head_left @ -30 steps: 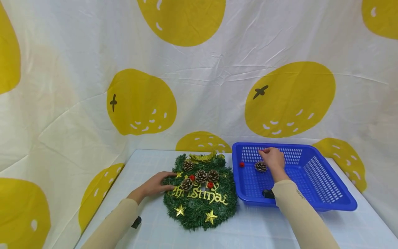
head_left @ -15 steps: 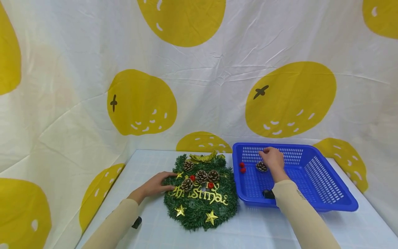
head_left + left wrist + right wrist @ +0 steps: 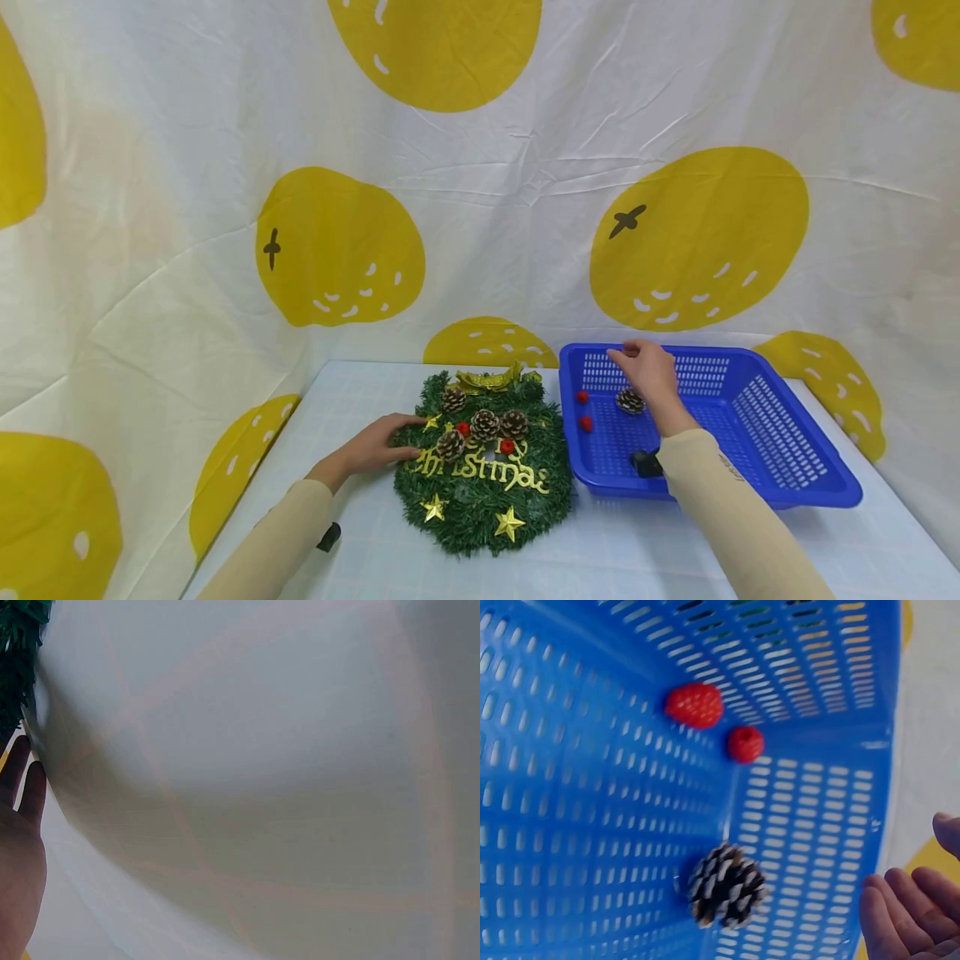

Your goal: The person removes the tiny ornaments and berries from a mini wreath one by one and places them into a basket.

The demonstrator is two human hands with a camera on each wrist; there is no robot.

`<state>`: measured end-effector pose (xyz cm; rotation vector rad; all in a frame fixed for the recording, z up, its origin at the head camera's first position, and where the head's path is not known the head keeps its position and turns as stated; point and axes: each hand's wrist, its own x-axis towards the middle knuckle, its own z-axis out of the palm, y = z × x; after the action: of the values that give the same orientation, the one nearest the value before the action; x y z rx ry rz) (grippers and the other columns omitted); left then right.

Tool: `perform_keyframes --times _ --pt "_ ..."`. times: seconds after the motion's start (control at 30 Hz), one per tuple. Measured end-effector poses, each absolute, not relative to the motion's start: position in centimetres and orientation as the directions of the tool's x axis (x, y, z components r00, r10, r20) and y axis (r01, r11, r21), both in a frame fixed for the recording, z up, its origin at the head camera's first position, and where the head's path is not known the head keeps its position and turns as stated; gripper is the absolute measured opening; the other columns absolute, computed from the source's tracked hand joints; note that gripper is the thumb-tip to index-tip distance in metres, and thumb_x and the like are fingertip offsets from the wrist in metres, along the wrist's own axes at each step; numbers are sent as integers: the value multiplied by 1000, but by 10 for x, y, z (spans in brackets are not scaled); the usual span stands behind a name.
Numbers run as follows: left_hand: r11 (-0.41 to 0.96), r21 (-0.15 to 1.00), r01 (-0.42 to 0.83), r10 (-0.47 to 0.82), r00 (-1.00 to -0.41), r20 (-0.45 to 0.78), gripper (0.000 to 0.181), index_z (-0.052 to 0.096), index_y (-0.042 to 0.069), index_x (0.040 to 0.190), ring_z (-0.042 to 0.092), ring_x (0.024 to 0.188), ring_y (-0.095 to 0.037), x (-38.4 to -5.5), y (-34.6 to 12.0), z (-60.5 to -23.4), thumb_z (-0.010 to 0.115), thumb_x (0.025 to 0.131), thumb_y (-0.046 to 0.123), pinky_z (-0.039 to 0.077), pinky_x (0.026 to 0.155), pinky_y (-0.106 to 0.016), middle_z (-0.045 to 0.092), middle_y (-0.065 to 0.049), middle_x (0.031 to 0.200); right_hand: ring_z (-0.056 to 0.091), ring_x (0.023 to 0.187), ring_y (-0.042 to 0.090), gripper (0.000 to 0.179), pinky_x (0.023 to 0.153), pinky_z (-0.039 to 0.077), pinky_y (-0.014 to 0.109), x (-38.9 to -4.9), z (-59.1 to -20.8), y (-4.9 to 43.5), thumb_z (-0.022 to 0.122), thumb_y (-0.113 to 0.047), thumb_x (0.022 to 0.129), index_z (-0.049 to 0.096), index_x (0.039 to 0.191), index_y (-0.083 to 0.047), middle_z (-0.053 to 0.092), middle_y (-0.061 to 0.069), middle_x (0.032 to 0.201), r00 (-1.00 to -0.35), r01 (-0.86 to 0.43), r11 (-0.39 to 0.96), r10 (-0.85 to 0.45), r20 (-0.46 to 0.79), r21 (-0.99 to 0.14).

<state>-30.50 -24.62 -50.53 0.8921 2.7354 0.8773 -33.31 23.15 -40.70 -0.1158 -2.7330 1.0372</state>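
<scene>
on the pale table [image 3: 360, 542], the green wreath [image 3: 487, 504] with its gold stars [image 3: 509, 523] lies just left of the blue basket [image 3: 783, 433]. the left hand [image 3: 379, 443], fingers parted, rests at the wreath's edge farther from the basket. inside the basket, toward its left wall, sit a red berry [image 3: 586, 424], a pine cone [image 3: 630, 401] and, farther back, another berry [image 3: 582, 397]. the right hand [image 3: 649, 373] hovers over the basket's far side, fingers loosely bent, thumb apart from them. a lemon-yellow patterned cloth [image 3: 487, 250] hangs behind the basket.

wreath [image 3: 487, 502] on table [image 3: 360, 542], left of basket [image 3: 720, 429] | pinecone [image 3: 630, 401], two berries [image 3: 586, 424] in basket | curtain [image 3: 480, 242] behind table
</scene>
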Motion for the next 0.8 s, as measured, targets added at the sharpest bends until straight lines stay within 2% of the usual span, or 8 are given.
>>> perform_keyframes --times 0.47,0.8 --pt "653 576 492 572 -819 51 58 50 9 142 42 133 -39 -303 -247 -505 66 94 38 33 107 -60 49 -16 142 57 115 40 59 97 45 53 -322 -381 212 63 -38 95 55 134 6 61 24 127 -978 -138 728 7 209 -672" --pt "663 562 494 570 -820 49 57 50 10 143 42 133 -39 -303 -246 -504 65 95 37 34 107 -59 49 -15 143 56 119 37 63 96 47 53 -306 -368 187 65 -40 94 50 139 2 57 22 134 -976 -208 688 -104 189 -696"
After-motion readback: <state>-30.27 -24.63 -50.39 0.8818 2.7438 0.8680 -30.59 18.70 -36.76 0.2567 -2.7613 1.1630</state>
